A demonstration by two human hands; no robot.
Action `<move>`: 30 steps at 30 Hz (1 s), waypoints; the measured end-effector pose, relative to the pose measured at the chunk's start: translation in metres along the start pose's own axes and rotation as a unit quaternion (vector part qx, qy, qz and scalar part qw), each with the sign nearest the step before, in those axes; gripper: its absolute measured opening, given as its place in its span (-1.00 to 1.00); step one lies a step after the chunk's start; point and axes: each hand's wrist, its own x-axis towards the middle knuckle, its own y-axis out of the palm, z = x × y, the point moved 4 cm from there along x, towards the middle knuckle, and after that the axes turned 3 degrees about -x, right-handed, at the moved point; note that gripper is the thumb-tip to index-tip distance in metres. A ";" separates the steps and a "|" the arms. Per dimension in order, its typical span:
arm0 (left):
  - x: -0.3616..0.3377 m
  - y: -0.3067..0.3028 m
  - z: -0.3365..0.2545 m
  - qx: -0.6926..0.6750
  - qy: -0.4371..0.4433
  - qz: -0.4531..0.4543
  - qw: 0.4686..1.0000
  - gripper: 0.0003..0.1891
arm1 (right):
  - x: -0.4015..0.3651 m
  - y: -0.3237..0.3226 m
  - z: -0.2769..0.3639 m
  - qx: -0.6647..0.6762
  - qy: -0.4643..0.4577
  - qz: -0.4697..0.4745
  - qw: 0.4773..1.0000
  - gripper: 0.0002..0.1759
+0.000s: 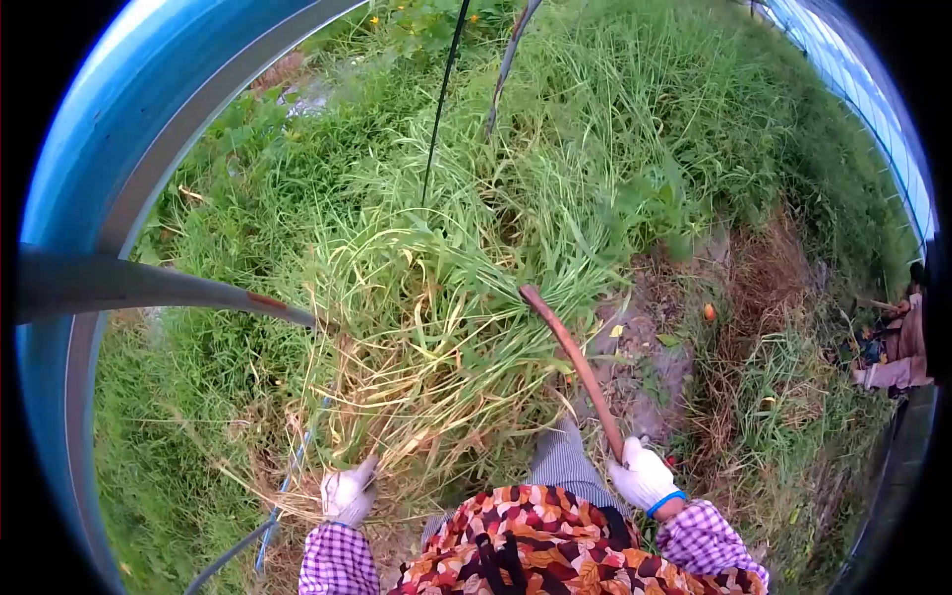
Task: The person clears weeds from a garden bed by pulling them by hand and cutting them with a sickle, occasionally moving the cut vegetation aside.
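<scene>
My left hand point(348, 493), in a white glove, is closed at the lower end of a bundle of long cut-looking grass point(426, 397), part green and part yellowed. The bundle fans up and to the right from it. In my right hand point(647, 478), gloved in white with a blue cuff, is a curved brown wooden handle point(575, 355). It slants up and left, its far end over the grass. No blade or head can be made out on it.
Dense green grass point(635, 109) stands ahead. A grey metal pole point(169, 286) and blue frame point(109, 129) are at left. Bare soil point(650, 367) and dry brown grass point(759, 288) lie at right. Another person point(897, 347) is at the far right edge.
</scene>
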 end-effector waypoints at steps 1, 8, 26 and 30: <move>0.007 0.000 0.010 0.035 -0.015 0.010 0.999 -0.47 | 0.002 0.006 0.002 0.003 0.005 0.002 1.000 -0.56; 0.071 -0.029 -0.069 0.118 -0.042 0.089 0.988 -0.40 | 0.059 0.009 -0.017 0.039 0.043 0.065 0.996 -0.47; 0.421 0.082 -0.262 0.171 0.249 0.161 0.940 0.24 | 0.072 -0.079 -0.028 0.448 0.088 0.290 0.841 -0.65; 0.421 0.164 -0.200 0.191 -0.085 0.402 0.891 -0.27 | 0.108 -0.051 -0.074 0.479 0.036 0.180 0.859 -0.67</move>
